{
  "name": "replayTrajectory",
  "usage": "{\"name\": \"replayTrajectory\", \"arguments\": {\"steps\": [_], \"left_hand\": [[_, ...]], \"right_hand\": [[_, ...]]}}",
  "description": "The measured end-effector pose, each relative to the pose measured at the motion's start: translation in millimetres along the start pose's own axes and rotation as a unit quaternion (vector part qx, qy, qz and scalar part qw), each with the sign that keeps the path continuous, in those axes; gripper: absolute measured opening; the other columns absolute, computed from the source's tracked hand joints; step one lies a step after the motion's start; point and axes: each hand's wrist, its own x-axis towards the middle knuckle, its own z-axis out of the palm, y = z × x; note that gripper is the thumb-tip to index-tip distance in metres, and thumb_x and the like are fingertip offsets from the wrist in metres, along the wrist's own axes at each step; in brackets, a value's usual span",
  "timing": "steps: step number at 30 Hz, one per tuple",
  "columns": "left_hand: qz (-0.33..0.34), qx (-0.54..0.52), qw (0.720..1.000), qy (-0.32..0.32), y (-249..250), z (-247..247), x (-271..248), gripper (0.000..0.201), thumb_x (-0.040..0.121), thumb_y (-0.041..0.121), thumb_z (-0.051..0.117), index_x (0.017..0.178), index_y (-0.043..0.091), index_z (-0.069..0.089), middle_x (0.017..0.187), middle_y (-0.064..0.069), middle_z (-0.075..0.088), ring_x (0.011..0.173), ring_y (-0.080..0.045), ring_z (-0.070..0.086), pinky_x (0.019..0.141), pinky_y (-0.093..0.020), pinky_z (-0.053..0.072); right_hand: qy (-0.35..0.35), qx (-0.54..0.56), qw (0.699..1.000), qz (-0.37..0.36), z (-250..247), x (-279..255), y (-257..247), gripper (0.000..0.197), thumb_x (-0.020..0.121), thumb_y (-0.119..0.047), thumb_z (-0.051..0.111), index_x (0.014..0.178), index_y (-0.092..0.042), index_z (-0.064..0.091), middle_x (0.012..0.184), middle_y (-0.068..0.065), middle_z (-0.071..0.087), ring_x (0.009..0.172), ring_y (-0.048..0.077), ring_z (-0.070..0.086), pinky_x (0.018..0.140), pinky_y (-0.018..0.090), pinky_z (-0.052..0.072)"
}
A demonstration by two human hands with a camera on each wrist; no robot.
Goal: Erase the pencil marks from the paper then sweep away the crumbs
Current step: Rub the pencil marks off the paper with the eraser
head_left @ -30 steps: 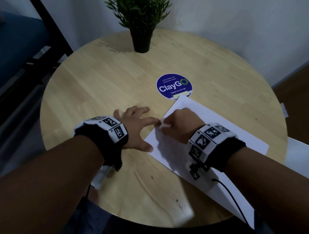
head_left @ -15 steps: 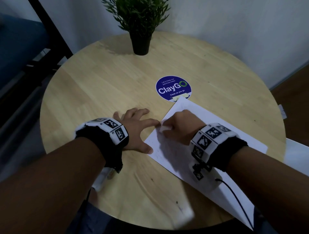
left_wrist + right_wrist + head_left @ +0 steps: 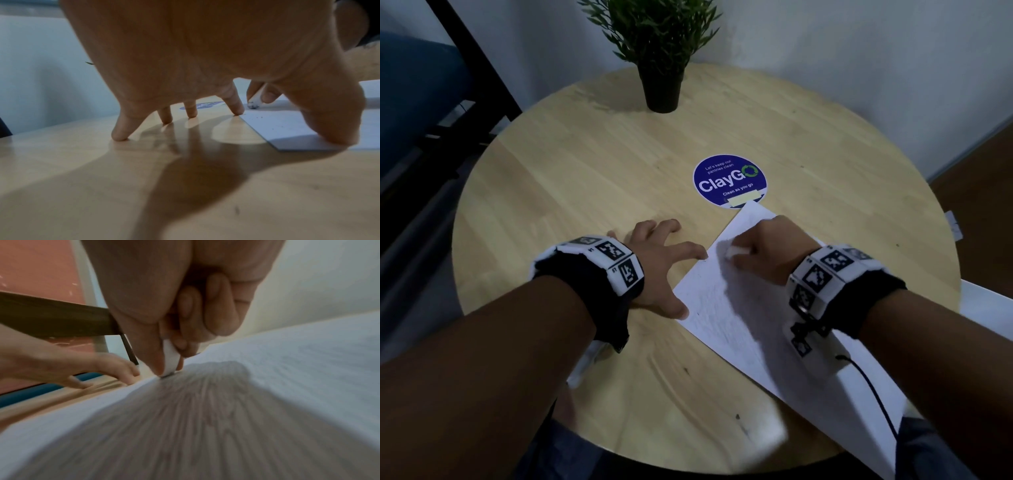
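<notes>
Round and pale, the wooden table (image 3: 592,178) fills the head view, with a potted plant (image 3: 661,51) at its far edge against a white wall and a blue ClayGo sticker (image 3: 729,180) near the middle. Just beside the sticker lies the paper (image 3: 722,315), a white sheet set at a slant and running off toward the near right edge of the table. On its left side the left hand (image 3: 659,270) is spread, fingers straight and splayed on the wood, the thumb lying over the paper's edge and the index fingertip at that edge. Over the sheet's upper part the right hand (image 3: 770,250) is curled, pinching a small white eraser (image 3: 736,251) whose end shows at the thumb side. From the left wrist, the fingertips (image 3: 121,136) stand propped on the table, the thumb pressing on the paper's corner (image 3: 292,131); a few dark crumbs (image 3: 261,116) speckle the sheet near the eraser's (image 3: 255,101) blackened tip, which touches the paper. From the right wrist, thumb and fingers (image 3: 156,344) close round the eraser (image 3: 170,358), its lower end down on the blurred paper (image 3: 287,363) close to the sheet's left edge, and the left hand (image 3: 115,366) rests beyond that edge.
</notes>
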Motion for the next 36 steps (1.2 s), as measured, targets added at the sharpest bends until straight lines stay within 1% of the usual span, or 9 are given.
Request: {"name": "replayTrajectory", "arguments": {"steps": [2,5,7,14,17,22,28,33,36], "left_hand": [[-0.001,0.001,1.000,0.001,1,0,0,0.090,0.060,0.062,0.075,0.130,0.066,0.018,0.153,0.020,-0.007,0.144,-0.017,-0.010,0.109,-0.062,0.013],[0.000,0.001,1.000,0.008,2,1,0,0.090,0.060,0.061,0.075,0.130,0.065,0.020,0.153,0.018,-0.006,0.144,-0.018,-0.007,0.109,-0.062,0.014],[-0.001,0.004,1.000,0.007,2,1,-1,0.090,0.060,0.062,0.075,0.131,0.065,0.019,0.153,0.018,-0.006,0.143,-0.017,-0.007,0.109,-0.061,0.013],[-0.002,0.004,1.000,0.009,2,1,0,0.091,0.060,0.061,0.075,0.131,0.064,0.019,0.153,0.019,-0.006,0.143,-0.017,-0.006,0.108,-0.062,0.013],[-0.003,0.005,1.000,0.004,1,1,-1,0.091,0.061,0.061,0.075,0.132,0.064,0.019,0.153,0.019,-0.006,0.144,-0.017,-0.007,0.109,-0.061,0.012],[-0.003,0.004,1.000,0.009,1,2,0,0.089,0.059,0.062,0.075,0.128,0.064,0.019,0.152,0.019,-0.005,0.143,-0.018,-0.006,0.108,-0.062,0.012],[0.010,0.009,1.000,-0.002,0,-2,-2,0.089,0.062,0.064,0.074,0.134,0.063,0.020,0.154,0.015,-0.006,0.143,-0.015,-0.011,0.110,-0.059,0.011],[0.026,0.107,0.994,0.000,7,-11,8,0.114,0.059,0.066,0.075,0.143,0.056,-0.002,0.155,0.009,-0.022,0.143,-0.018,-0.021,0.111,-0.063,0.006],[0.027,0.139,0.989,-0.035,14,-19,18,0.123,0.054,0.065,0.076,0.142,0.058,-0.011,0.156,0.009,-0.025,0.143,-0.021,-0.024,0.109,-0.067,0.005]], "right_hand": [[-0.011,-0.031,0.999,0.009,0,0,-3,0.028,0.088,-0.022,0.052,0.061,-0.016,0.044,0.059,-0.001,0.043,0.064,0.018,0.040,0.056,0.026,0.032],[-0.057,-0.036,0.996,-0.061,13,-8,-18,0.019,0.091,-0.027,0.052,0.089,-0.014,0.066,0.071,-0.002,0.052,0.068,0.015,0.046,0.066,0.022,0.038],[-0.040,-0.027,0.999,-0.012,9,-1,-10,0.025,0.092,-0.031,0.052,0.101,-0.016,0.069,0.077,-0.002,0.057,0.072,0.014,0.049,0.070,0.021,0.039],[-0.071,-0.022,0.996,-0.041,13,-2,-20,0.025,0.090,-0.035,0.057,0.107,-0.020,0.068,0.097,0.002,0.067,0.078,0.016,0.048,0.073,0.028,0.041],[-0.034,-0.039,0.998,0.040,0,10,-3,0.027,0.091,-0.037,0.055,0.106,-0.019,0.068,0.100,0.003,0.066,0.080,0.017,0.048,0.072,0.028,0.039],[-0.045,-0.046,0.998,-0.009,15,-5,-26,0.027,0.092,-0.031,0.047,0.087,-0.014,0.067,0.078,0.002,0.063,0.074,0.020,0.060,0.075,0.034,0.048],[-0.013,0.032,0.995,0.096,3,11,0,0.024,0.084,-0.026,0.051,0.070,-0.010,0.041,0.063,0.001,0.042,0.063,0.020,0.041,0.053,0.026,0.027],[-0.028,0.078,0.995,0.058,-3,4,6,0.019,0.090,-0.027,0.056,0.092,-0.017,0.073,0.085,0.002,0.064,0.079,0.015,0.051,0.057,0.009,0.032],[-0.002,0.108,0.994,0.035,-5,4,11,0.015,0.087,-0.023,0.061,0.087,-0.024,0.076,0.065,-0.012,0.059,0.061,-0.001,0.046,0.055,0.009,0.032]]}}
